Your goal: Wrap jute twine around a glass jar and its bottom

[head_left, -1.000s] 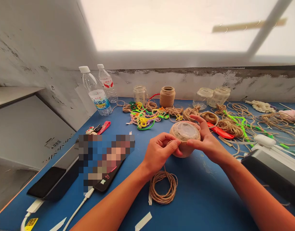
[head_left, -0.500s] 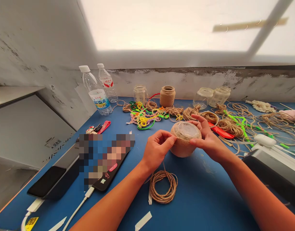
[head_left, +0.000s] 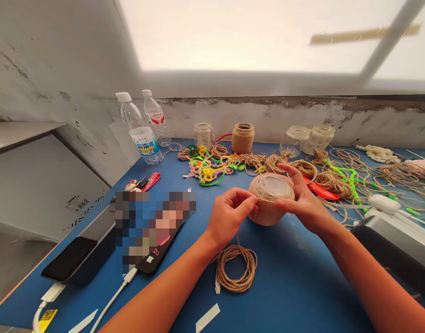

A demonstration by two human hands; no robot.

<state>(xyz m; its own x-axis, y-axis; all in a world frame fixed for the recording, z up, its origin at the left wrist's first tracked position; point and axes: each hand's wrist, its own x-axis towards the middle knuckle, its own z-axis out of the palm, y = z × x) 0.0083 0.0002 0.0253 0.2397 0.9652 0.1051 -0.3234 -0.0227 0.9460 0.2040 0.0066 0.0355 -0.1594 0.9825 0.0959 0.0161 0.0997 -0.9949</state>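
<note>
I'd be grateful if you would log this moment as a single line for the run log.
left hand: touches twine-wrapped jar | right hand: holds jar | twine coil: lies on blue table

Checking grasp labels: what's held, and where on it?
A twine-wrapped jar: the right hand grips its right side near the upper edge; the left hand holds its left side with the fingertips.

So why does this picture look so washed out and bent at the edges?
In the head view, the bright window glares almost white; the wide lens stretches the stained grey wall; a pixelated block hides part of the blue table; the round twine-wrapped jar stays fairly sharp.
</note>
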